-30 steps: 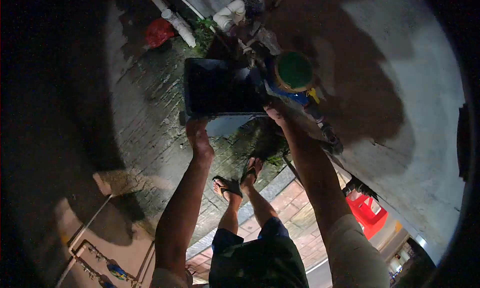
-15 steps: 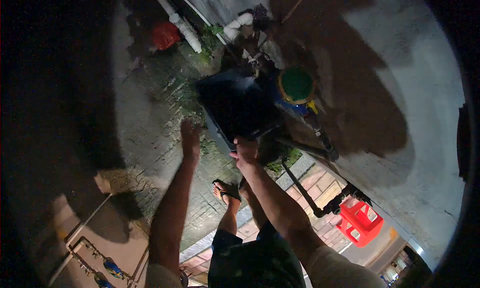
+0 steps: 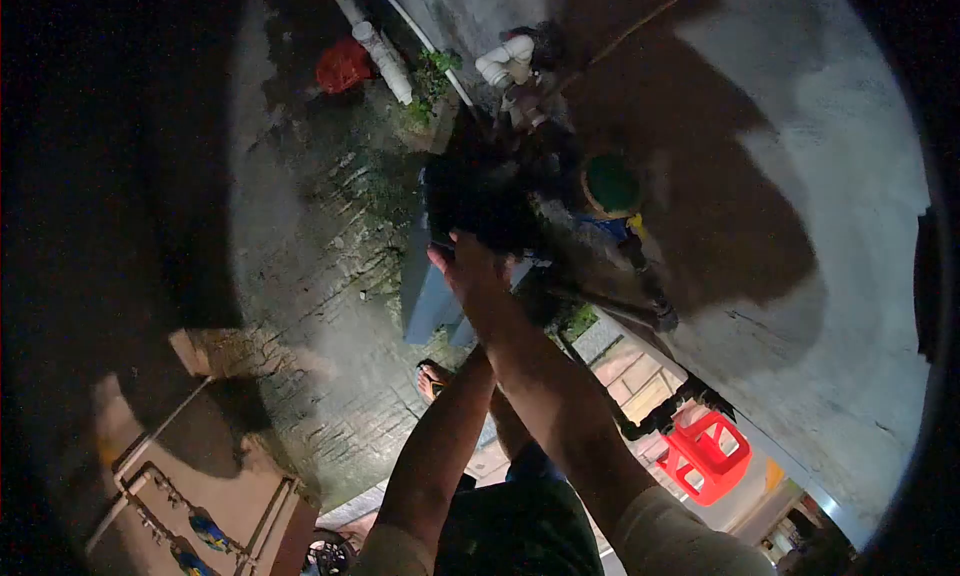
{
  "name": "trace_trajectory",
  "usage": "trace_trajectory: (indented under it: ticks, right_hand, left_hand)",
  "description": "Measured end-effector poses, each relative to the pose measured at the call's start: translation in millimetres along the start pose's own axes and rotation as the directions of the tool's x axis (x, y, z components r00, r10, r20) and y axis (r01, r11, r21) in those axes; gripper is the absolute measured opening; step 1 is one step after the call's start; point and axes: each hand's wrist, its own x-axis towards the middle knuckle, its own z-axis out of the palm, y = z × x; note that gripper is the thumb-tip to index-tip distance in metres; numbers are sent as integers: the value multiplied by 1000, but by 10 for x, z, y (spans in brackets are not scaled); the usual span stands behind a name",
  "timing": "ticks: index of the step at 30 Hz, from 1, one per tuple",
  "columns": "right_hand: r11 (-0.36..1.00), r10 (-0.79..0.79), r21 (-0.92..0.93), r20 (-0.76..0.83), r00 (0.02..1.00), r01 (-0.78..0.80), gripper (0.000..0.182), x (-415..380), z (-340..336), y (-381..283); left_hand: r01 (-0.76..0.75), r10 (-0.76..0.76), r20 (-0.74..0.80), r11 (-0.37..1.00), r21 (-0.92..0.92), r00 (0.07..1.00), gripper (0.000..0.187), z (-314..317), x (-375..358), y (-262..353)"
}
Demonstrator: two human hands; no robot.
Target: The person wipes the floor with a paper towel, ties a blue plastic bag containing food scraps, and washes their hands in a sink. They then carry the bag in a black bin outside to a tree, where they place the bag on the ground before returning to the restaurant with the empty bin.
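A blue-grey rectangular bin [image 3: 418, 286] stands tilted below the wall pipes, its outer side towards me and its inside in deep shadow. My right hand [image 3: 468, 264] is closed on its near rim. My left forearm passes under the right one. Only a small part of my left hand [image 3: 510, 267] shows beside the right wrist, against the bin, and its fingers are hidden.
White drain pipes [image 3: 505, 60] and a green-topped round object [image 3: 611, 184] are by the wall. A red plastic bag [image 3: 343, 66] lies on the wet paving [image 3: 330, 376]. A red stool [image 3: 706, 456] is at lower right; valved pipes [image 3: 205, 529] are at lower left.
My left hand has swung right from open air to the bin, crossing under my right arm. The bin has tipped away, so more of its outer side shows. My right hand stays on its rim.
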Motion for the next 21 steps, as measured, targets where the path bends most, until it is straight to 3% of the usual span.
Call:
trace_trajectory:
  ticks: [2, 3, 5, 7, 9, 10, 12, 13, 14, 15, 16, 17, 19, 20, 21]
  right_hand:
    - [962, -43, -265, 90, 995, 66, 25, -201, -50, -145]
    - [889, -120, -424, 149, 981, 174, 26, -309, -62, -209]
    - [563, -329, -675, 346, 878, 477, 27, -544, -80, -360]
    - [158, -441, -721, 559, 702, 674, 29, -675, -64, -518]
    - [-30, -370, -675, 693, 619, 738, 30, -522, -95, -655]
    - [-41, -320, -651, 728, 607, 758, 31, -386, -175, -719]
    - [371, 8, -592, 772, 635, 715, 27, 203, -432, -934]
    - [340, -13, -591, 775, 632, 732, 26, 433, -529, -959]
    - [308, -34, -591, 777, 629, 746, 25, 668, -630, -977]
    - [13, -248, -607, 768, 590, 795, 24, 986, -685, -1046]
    - [-284, -436, -617, 765, 474, 734, 24, 1315, -723, -1152]
    - [-427, -517, -669, 732, 443, 608, 25, 1608, -706, -1176]
    - [-579, -536, -712, 700, 472, 398, 26, 2097, -729, -1079]
    - [-598, -521, -711, 695, 495, 369, 26, 2257, -761, -1045]
    - [-619, -509, -708, 692, 511, 342, 27, 2359, -785, -1037]
  left_hand:
    - [27, -28, -50, 999, -18, 998, 56, 49, -5, 21]
    - [33, -34, -84, 999, -22, 996, 57, 81, -58, 32]
    - [43, -47, -141, 999, -26, 989, 57, 138, -117, 65]
    - [54, -54, -189, 999, -3, 980, 58, 140, -60, 140]
    - [72, -53, -227, 995, 75, 972, 59, 123, 141, 213]
    - [87, -56, -240, 989, 118, 969, 59, 68, 287, 260]
    - [92, -53, -229, 982, 163, 972, 60, -100, 529, 325]
    - [79, -48, -195, 985, 156, 980, 60, -221, 590, 323]
    - [50, -35, -168, 995, 81, 985, 49, -305, 611, 310]
    - [24, -23, -140, 1000, 4, 990, 38, -390, 633, 302]
    - [-7, -2, -111, 997, -81, 994, 27, -458, 683, 309]
    - [0, -2, -104, 1000, -15, 995, 34, -522, 787, 279]
    - [-61, 74, -107, 991, 119, 992, 41, -787, 989, 119]
    - [-130, 152, -116, 975, 182, 982, 42, -951, 1063, 88]
    - [-85, 105, -102, 979, 187, 989, 42, -1167, 1201, -61]
